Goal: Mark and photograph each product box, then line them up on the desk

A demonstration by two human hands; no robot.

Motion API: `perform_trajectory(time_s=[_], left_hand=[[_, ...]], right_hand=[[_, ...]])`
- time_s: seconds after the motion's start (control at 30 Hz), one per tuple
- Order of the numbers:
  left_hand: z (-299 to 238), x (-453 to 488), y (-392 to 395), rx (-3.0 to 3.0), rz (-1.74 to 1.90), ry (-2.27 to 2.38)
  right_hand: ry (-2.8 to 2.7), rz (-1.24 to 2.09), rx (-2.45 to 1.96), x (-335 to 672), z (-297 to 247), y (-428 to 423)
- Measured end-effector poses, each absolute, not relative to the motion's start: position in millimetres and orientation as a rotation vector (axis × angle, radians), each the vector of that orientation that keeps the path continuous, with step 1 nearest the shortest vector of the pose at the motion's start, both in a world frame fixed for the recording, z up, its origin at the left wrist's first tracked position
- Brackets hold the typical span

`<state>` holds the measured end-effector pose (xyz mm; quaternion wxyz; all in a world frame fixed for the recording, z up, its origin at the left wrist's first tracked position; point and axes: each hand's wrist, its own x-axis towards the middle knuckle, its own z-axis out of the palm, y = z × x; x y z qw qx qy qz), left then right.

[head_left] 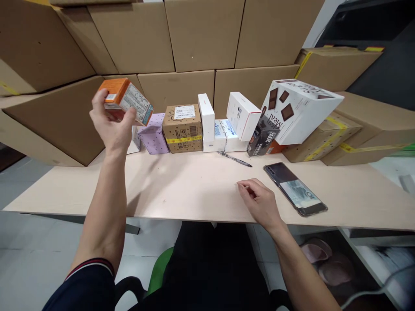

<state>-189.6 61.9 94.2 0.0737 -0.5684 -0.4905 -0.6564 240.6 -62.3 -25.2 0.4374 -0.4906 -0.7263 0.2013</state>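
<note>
My left hand (112,123) is closed around an orange box (131,101) with a white printed label side, lifted above the left part of the table. Below and to the right of it stands a purple box (154,137). My right hand (259,201) rests near the front of the table, fingers curled with thumb and index finger together; nothing shows in them. A pen (234,159) lies beyond that hand, and a phone (296,188) in a clear case lies to its right.
Along the table's back stand a brown carton (183,129), white boxes (244,114), a dark box (264,137) and a large white box with chocolate pictures (300,112). Big cardboard cartons (204,36) form a wall behind. The table's front edge (194,219) is close to my lap.
</note>
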Motion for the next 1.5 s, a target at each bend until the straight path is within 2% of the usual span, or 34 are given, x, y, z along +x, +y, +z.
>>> perform_trajectory(time_s=[0.13,0.3,0.43,0.63,0.83,1.03,1.17,1.27,1.4,1.5], left_hand=[[88,-184,95,-1.497,-1.798,-1.726],[71,-187,121,-1.685,-1.814,-1.562],[68,-198,120,-1.681,-1.751,-1.715],[50,-253,98,-1.165,-1.694,-1.973],[37,-266,86,-1.041,-1.390,-2.664],[73,-259,50,-1.353,-1.068,-2.777],[88,-269,-2,-1.459,-0.453,-2.923],[90,-280,-51,-1.546,-0.268,-2.917],[86,-270,-103,-1.897,-0.281,-2.706],[83,-233,-109,-2.247,-0.311,-2.540]], right_hand=[[-1.827,0.503,-1.212,241,-24,-62],[-1.838,0.512,-1.205,243,-25,-62],[-1.829,0.534,-1.196,243,-27,-62],[-1.847,0.544,-1.181,242,-25,-62],[-1.860,0.531,-1.188,243,-27,-62],[-1.871,0.527,-1.148,244,-29,-62],[-1.865,0.562,-1.114,244,-28,-63],[-1.865,0.591,-1.091,243,-28,-64],[-1.890,0.564,-1.089,241,-28,-64],[-1.916,0.529,-1.099,239,-29,-63]])
